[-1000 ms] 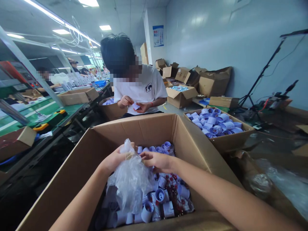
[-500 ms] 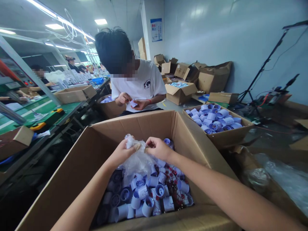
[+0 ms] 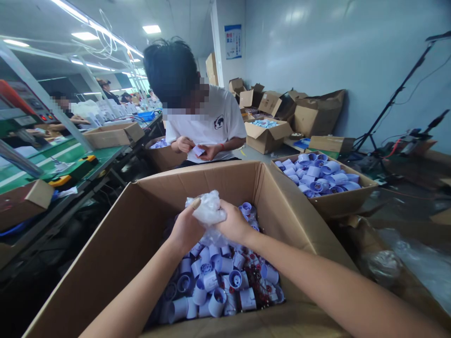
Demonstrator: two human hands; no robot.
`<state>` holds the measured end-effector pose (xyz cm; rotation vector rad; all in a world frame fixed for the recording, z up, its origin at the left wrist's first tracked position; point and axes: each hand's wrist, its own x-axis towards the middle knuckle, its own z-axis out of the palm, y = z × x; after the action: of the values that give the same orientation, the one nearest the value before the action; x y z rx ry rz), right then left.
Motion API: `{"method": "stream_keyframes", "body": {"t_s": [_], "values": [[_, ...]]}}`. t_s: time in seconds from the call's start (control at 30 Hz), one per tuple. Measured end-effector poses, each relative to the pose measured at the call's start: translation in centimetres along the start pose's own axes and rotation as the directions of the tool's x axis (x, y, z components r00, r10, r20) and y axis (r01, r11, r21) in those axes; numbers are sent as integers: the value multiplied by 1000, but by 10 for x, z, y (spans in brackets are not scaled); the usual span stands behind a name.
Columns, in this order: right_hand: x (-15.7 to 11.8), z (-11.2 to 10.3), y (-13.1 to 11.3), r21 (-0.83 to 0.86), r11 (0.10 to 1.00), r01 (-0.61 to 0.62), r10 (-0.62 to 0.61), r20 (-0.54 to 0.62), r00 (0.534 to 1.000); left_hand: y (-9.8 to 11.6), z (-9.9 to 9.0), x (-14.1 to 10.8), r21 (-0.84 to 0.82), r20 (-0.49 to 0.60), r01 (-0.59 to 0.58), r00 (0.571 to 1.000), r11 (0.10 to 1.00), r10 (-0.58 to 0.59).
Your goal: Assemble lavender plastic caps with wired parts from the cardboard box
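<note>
Bunched between my hands is a crumpled clear plastic bag, held above a large cardboard box. My left hand grips its left side, thumb on top. My right hand closes around the right side; its fingertips are partly hidden by the plastic. Below lie many white plastic cups with round fittings inside, loosely heaped. Among them, toward the right, are red and dark small parts with thin wires.
Across the box sits a person in a white T-shirt, holding a small white piece. A second carton full of similar cups stands at the right. At the left runs a green workbench. Clear plastic sheeting lies at the lower right.
The bag, which hung loosely down toward the cups, is now gathered into a compact bunch. Both hands have come around its sides. The view has shifted slightly.
</note>
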<state>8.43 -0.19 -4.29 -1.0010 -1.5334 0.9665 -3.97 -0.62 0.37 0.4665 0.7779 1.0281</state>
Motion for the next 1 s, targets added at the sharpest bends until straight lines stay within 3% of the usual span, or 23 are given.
{"method": "stream_keyframes", "body": {"t_s": [0.1, 0.17, 0.23, 0.3, 0.37, 0.43, 0.53, 0.6, 0.73, 0.8, 0.87, 1.0], "values": [[9, -7, 3, 349, 915, -202, 225, -25, 974, 4, -4, 2, -2, 103, 63, 993, 998, -63], [9, -10, 1, 442, 857, -266, 315, -38, 948, 4, -6, 1, 29, 160, 47, 986, 998, -51], [6, -11, -2, 304, 933, -195, 221, -54, 974, 1, -6, -1, 64, 179, 60, 981, 996, -71], [1, -11, -5, -43, 999, -21, 21, 5, 1000, -4, -6, -4, 96, 158, 89, 982, 991, -103], [-3, -9, -7, -368, 922, 123, -87, 113, 990, -12, -5, -4, 139, 96, 79, 991, 987, -93], [-7, -7, -7, -489, 854, 178, -109, 166, 980, -18, -5, 0, 162, 12, 15, 1000, 987, -17], [-9, -7, -8, -393, 880, 268, -206, 194, 959, -19, -6, 8, 106, -69, -152, 985, 983, 160], [-11, -7, -9, -312, 899, 307, -274, 146, 950, -13, -8, 11, 61, -68, -236, 968, 970, 240], [-19, -5, -16, -183, 960, 213, -219, -13, 976, 0, -8, 9, 22, -84, -301, 950, 953, 302], [-25, -3, -20, -108, 971, 212, -207, 61, 976, 2, -6, 6, 0, -117, -293, 950, 956, 291], [-31, 1, -22, -96, 955, 282, -260, 195, 946, 1, -3, 2, -26, -165, -278, 949, 960, 270], [-35, 7, -20, -253, 872, 418, -319, 353, 879, -4, 6, -7, -84, -185, -256, 954, 963, 238]]}}
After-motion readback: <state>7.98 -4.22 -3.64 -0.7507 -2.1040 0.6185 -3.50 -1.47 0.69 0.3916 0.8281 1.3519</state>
